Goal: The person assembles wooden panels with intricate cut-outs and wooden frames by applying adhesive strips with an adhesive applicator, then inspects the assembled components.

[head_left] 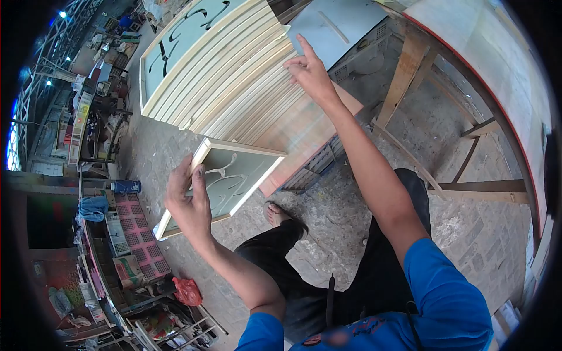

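Observation:
My left hand [190, 202] grips the side edge of a framed panel [219, 178], thumb on one face. This panel has a pale wood frame around a grey-green board with curling line decoration, and it is tilted in front of the stack. Beyond it, a tall stack of similar framed panels [216, 67] leans to one side; the top one shows a dark scroll pattern. My right hand [310, 70] is raised beside the stack's right end. Its index finger points out, the other fingers are partly bent, and nothing shows in it.
The stack rests on a reddish board [301, 137] over a plastic crate [313, 167]. A grey-blue sheet [336, 29] lies behind. To the right stands a wooden-legged table [404, 76] with a red edge. Cluttered shelves, a pink crate [137, 234] and a red bag [187, 291] line the left.

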The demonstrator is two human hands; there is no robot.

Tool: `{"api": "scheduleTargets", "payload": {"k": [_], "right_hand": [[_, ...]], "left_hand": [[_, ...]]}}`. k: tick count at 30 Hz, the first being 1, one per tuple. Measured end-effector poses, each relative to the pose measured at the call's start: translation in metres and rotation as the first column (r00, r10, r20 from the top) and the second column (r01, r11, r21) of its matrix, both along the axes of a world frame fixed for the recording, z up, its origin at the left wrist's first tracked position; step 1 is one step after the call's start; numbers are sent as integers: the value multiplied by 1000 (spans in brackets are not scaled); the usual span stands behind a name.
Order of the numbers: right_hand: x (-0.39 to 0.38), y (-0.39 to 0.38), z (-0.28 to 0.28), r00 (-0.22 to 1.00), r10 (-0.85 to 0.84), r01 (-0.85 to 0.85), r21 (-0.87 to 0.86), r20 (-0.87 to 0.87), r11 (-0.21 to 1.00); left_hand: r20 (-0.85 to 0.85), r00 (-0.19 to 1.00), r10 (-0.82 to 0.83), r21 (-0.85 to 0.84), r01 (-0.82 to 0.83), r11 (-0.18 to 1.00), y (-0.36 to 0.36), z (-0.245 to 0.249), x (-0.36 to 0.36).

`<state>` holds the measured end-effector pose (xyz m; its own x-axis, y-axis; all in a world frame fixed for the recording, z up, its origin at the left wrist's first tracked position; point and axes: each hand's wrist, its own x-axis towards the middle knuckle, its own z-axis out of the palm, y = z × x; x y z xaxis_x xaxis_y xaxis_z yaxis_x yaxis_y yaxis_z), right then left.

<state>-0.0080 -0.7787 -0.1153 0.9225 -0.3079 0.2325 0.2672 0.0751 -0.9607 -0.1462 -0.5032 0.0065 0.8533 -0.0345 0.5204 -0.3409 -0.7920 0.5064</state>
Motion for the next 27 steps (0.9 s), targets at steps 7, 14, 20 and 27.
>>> {"api": "scheduleTargets", "payload": {"k": [7, 14, 20, 27], "right_hand": [[6, 2, -4, 997, 80, -80, -2, -25, 997], [0, -3, 10, 999, 52, -52, -25, 5, 998], [1, -2, 12, 997, 82, -82, -47, 2, 996], [1, -2, 20, 998, 50, -48, -52, 50, 998]], "left_hand": [[28, 999, -37, 72, 35, 997, -4, 1, 0], [10, 999, -40, 31, 40, 999, -7, -1, 1], [24, 999, -39, 76, 37, 996, -8, 0, 1], [2, 1000, -19, 65, 19, 998, -9, 3, -1]]}}
